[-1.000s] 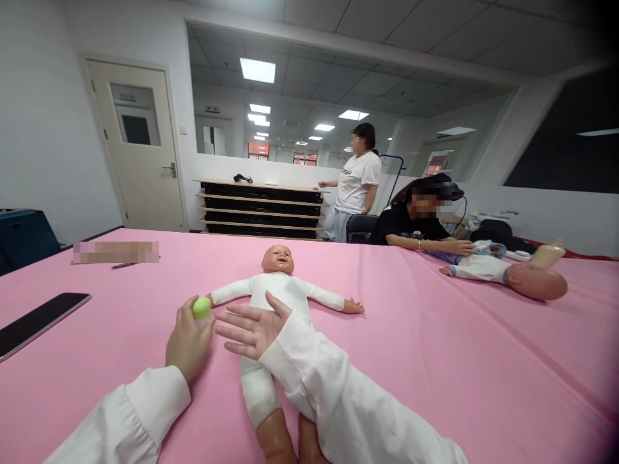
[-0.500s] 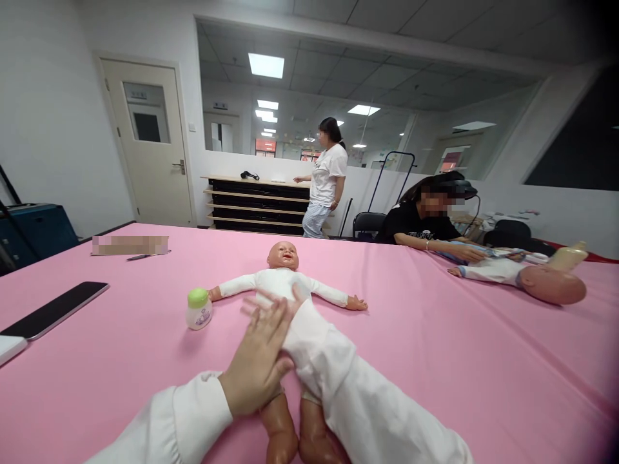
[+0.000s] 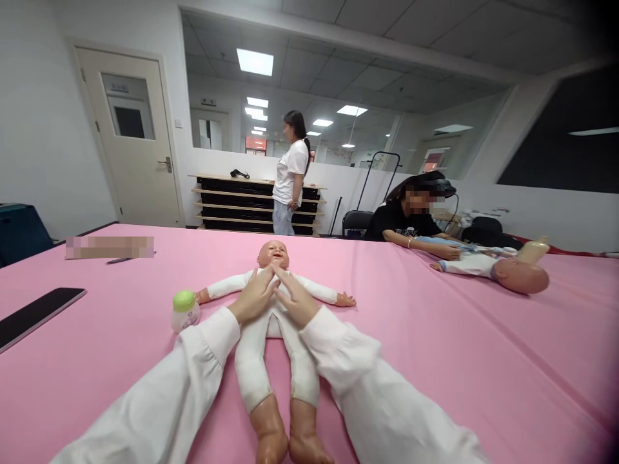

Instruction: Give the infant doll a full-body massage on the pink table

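A baby doll (image 3: 254,374) with a white cloth body lies on its back, head away from me and arms spread. My left hand (image 3: 255,295) rests flat on the left side of its chest, fingers stretched toward the neck. On the other side of the chest lies my right hand (image 3: 296,298), also flat, its fingertips close to those of the left. Neither hand holds anything. Both cover much of the doll's upper body. Beside the doll's hand at the left stands a small jar (image 3: 185,310) with a green lid, close to my left sleeve.
A pink cloth (image 3: 425,361) covers the table. A phone (image 3: 41,316) lies at the left, with a pen (image 3: 128,259) beyond it. At the right, a seated person (image 3: 411,212) handles a second doll (image 3: 520,276) near a bottle (image 3: 533,250). Another person (image 3: 291,171) stands by the shelf (image 3: 232,200).
My hands, pressed together above the doll, have separated and come down onto its chest. The view has shifted slightly right. The standing person has moved left.
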A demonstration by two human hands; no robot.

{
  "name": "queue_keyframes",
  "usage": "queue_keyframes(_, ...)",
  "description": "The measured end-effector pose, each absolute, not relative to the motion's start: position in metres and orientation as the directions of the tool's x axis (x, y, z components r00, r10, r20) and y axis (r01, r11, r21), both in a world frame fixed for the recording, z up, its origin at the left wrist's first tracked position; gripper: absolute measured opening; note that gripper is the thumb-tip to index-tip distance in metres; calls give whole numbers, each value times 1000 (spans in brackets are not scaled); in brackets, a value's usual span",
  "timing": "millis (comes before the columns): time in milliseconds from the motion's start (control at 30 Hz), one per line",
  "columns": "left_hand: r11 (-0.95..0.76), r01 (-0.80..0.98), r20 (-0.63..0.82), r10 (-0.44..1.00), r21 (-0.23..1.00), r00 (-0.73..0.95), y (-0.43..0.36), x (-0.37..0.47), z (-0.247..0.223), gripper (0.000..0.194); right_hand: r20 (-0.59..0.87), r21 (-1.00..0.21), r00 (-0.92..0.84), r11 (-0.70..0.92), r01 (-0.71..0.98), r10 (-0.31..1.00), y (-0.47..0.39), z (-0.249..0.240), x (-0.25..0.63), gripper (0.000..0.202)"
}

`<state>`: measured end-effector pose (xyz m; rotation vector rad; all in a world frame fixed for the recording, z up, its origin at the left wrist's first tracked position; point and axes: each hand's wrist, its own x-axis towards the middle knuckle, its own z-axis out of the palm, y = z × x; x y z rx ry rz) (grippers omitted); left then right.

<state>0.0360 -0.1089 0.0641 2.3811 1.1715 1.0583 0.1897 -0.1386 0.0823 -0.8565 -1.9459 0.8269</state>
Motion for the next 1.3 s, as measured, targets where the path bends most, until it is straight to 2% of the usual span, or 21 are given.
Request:
queue_keyframes(67, -582, 591, 351, 812, 559, 467, -96, 31, 36, 49, 277, -760, -479, 495, 422, 833, -112, 54, 189, 59)
queue_keyframes(167, -531, 646, 279, 845, 549, 457, -86, 16, 4, 51, 175, -667, -538, 501, 551, 824, -91, 25, 196, 52)
queue_keyframes(233, -473, 697, 283, 881, 539, 379, -85, 6, -6, 49, 154, -622, -499, 476, 622, 853, -88, 16, 208, 51)
queue_keyframes(300, -418, 738, 308, 906, 530, 291, -85, -2, -10, 47, 140, -595, -373, 379, 709, 917, -87, 12, 221, 52)
queue_keyframes(367, -389, 766, 363, 906, 512, 217, -85, -4, -10, 45, 154, -578, -231, 277, 768, 961, -87, 9, 232, 52)
queue_keyframes(433, -377, 778, 463, 877, 502, 126, -81, -3, -6, 43, 240, -574, -129, 248, 780, 962, -84, 9, 235, 49)
queue_keyframes(533, -418, 737, 599, 800, 531, 23, -67, 6, 5, 45, 446, -604, -52, 344, 719, 893, -72, 17, 227, 45)
queue_keyframes(600, -465, 693, 605, 794, 550, 52, -54, 12, 12, 48, 511, -603, -88, 429, 673, 855, -60, 22, 217, 46)
queue_keyframes(667, -463, 688, 512, 845, 558, 153, -43, 15, 12, 49, 475, -576, -189, 466, 672, 860, -47, 24, 212, 48)
queue_keyframes(733, -445, 718, 395, 883, 536, 253, -37, 14, 6, 48, 359, -544, -272, 437, 716, 893, -38, 18, 213, 48)
queue_keyframes(833, -442, 779, 326, 890, 445, 318, -39, 4, -7, 48, 223, -463, -283, 357, 812, 933, -37, 5, 228, 46)
queue_keyframes(967, -293, 920, 390, 903, 259, 178, -51, -10, -10, 45, 234, -291, -129, 196, 936, 964, -52, 0, 251, 44)
queue_keyframes(1067, -120, 961, 502, 864, 250, -23, -54, -13, -6, 45, 329, -284, 94, 4, 959, 939, -59, 7, 257, 42)
queue_keyframes(1133, -143, 940, 548, 834, 310, -54, -50, -13, -7, 48, 378, -318, 49, 80, 945, 925, -59, 12, 253, 46)
queue_keyframes(1233, -343, 876, 503, 853, 340, 139, -43, -11, -11, 50, 366, -319, -240, 363, 875, 899, -53, 13, 244, 48)
queue_keyframes(1300, -399, 858, 421, 873, 323, 247, -42, -11, -14, 49, 295, -323, -290, 381, 866, 910, -49, 8, 239, 48)
